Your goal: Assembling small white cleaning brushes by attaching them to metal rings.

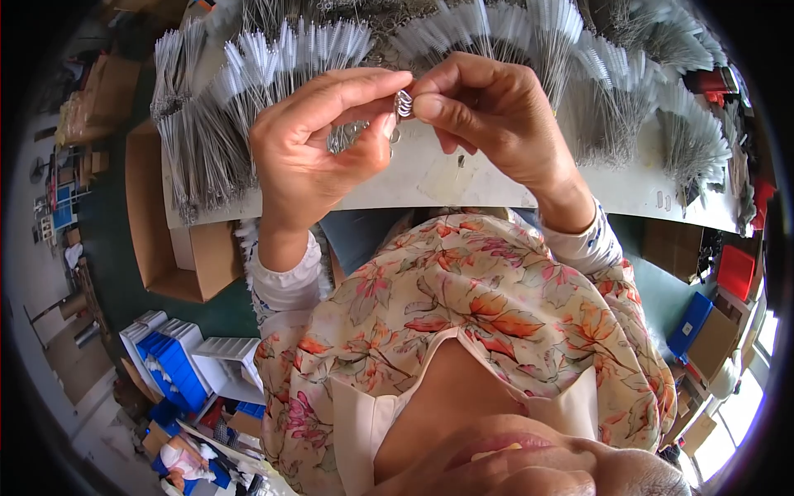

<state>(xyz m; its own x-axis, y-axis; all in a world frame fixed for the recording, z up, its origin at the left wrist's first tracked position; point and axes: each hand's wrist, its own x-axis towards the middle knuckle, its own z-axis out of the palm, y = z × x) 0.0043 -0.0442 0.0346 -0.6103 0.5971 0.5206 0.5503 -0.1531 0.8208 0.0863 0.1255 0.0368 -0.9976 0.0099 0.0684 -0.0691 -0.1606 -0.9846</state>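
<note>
My left hand (318, 128) and my right hand (488, 103) meet above the table's near part, each closed in a thumb-and-finger pinch. Between their fingertips is a small shiny metal coil (403, 103), which looks like several wire rings side by side. The left thumb and forefinger curve round one side of it; the right thumb presses the other. Under the left hand, loose metal rings (395, 135) show in part on the white table (480, 186). Behind the hands stand bundles of thin wire-handled brushes (281, 62) with whitish bristles.
More brush bundles (608, 91) cover the table's right side, and others (190, 132) its left end. An open cardboard box (186, 256) stands below the left edge. White and blue plastic crates (178, 364) lie farther down. Red (736, 271) and blue (691, 322) bins stand at right.
</note>
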